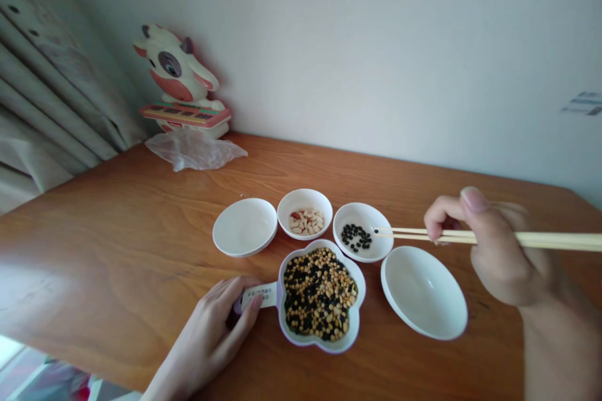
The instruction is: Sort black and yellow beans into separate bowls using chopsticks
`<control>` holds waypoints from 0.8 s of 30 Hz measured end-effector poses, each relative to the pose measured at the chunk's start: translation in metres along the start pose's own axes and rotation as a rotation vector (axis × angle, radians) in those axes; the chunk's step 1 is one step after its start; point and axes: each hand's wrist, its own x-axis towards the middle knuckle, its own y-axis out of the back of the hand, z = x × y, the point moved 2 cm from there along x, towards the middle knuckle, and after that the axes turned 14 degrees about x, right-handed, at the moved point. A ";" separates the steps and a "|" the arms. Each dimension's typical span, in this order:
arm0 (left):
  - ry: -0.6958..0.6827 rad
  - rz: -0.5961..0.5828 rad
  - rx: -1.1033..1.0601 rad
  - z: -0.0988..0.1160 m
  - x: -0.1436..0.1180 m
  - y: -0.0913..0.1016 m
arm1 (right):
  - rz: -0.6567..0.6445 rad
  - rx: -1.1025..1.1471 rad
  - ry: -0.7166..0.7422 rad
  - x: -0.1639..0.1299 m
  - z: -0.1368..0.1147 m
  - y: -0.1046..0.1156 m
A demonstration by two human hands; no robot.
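From the head view, my right hand (pixel 493 250) was closed around a pair of chopsticks (pixel 423 235), thumb on top and fingers curled under. They lay nearly level, pointing left, with their tips close together over the right rim of the dish of black beans (pixel 362 232). A small dark speck sat right at the tips; whether it was a bean pinched between them I could not tell.

My left hand (pixel 211 332) lay flat on the table (pixel 117 232), fingers loosely spread rather than gripping, the fingertips resting on the white handle (pixel 261 294) of the flower-shaped bowl (pixel 320 293). That bowl stood in front of me, near the table's front edge, heaped with mixed yellow and black beans.

Behind it, four white dishes formed an arc. The leftmost dish (pixel 244 225) held nothing. Just beside it, the middle dish (pixel 305 213) held pale and reddish pieces, peanuts perhaps. Next came the black-bean dish, touching or nearly touching the flower bowl's rim. The large dish (pixel 423 291) on the right, holding nothing, sat just below my right hand.

At the back left, against the wall, stood a cow-shaped toy (pixel 181 84) with a small keyboard, resting on a crumpled clear plastic bag (pixel 195 150). A curtain (pixel 47 75) hung at the far left.
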 end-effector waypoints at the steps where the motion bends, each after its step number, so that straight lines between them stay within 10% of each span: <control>1: 0.006 0.002 -0.006 0.000 0.000 0.000 | 0.003 -0.001 -0.002 -0.001 -0.001 -0.001; 18: 0.012 -0.006 -0.062 0.001 -0.001 0.000 | 0.027 -0.014 -0.047 -0.008 -0.008 -0.003; 24: 0.016 -0.027 -0.014 0.003 0.002 0.002 | -0.240 0.164 0.004 -0.014 0.001 -0.025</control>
